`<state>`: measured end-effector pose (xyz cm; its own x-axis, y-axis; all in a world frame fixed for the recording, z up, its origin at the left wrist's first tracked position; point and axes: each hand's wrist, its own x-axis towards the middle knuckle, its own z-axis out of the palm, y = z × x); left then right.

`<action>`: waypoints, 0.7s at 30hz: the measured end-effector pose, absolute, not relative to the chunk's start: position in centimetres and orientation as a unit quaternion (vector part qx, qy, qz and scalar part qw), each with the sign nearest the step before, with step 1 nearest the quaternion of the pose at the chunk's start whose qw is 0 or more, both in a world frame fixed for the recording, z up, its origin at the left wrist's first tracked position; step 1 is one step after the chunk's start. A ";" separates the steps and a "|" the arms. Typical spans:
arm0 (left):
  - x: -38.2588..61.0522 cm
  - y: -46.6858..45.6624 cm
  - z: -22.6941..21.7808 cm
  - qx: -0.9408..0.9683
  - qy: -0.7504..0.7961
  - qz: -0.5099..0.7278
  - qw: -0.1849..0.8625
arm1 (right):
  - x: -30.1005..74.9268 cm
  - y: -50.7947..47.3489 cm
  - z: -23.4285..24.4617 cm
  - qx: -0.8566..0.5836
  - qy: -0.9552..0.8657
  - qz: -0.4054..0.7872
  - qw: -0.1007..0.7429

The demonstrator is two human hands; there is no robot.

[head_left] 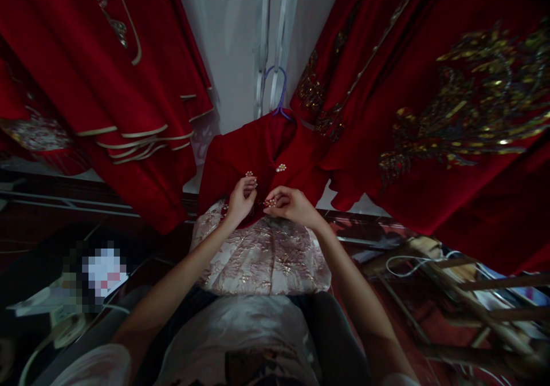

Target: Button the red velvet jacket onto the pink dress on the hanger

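A red jacket (pixel 240 151) hangs in front of me on a purple hanger (pixel 281 97). Pearl-studded fasteners sit on its front, one pearl fastener (pixel 281 168) showing below the collar. The fingers of my right hand (pixel 292 204) pinch a small pearl-and-gold fastener (pixel 270 203) near the jacket's lower front edge. My left hand (pixel 243 199) is just to the left, its fingers curled in on the jacket front, close below another fastener; its exact grip is partly hidden. A pale brocade skirt (pixel 262 254) with a woven metallic pattern spreads below the jacket, over my lap.
Red garments with pale trim (pixel 141 145) hang at the left, and a red garment with gold sequins (pixel 455 111) at the right. Metal rails (pixel 262 82) run up the pale wall. A wooden rack (pixel 481 311) with a white cable stands at right; a pixelated patch covers something at left.
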<state>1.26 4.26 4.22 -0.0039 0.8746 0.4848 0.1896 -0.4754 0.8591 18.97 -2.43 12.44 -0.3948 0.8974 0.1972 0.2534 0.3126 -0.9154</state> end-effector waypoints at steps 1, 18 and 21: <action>1.3 4.3 4.2 0.639 0.412 0.578 0.296 | 18.3 -1.9 12.7 -0.389 -0.705 0.443 0.394; 1.5 4.7 4.5 0.580 0.415 0.617 0.333 | 15.9 2.8 9.6 -0.456 -0.716 0.232 0.476; 1.4 4.3 4.7 0.574 0.408 0.619 0.349 | 15.4 2.8 9.8 -0.456 -0.728 0.210 0.467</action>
<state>1.35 4.31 4.73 -0.0987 0.8995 0.4256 0.0367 -0.4241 0.9049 15.39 2.77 9.79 -0.1486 0.8603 0.4876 0.4682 0.4955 -0.7316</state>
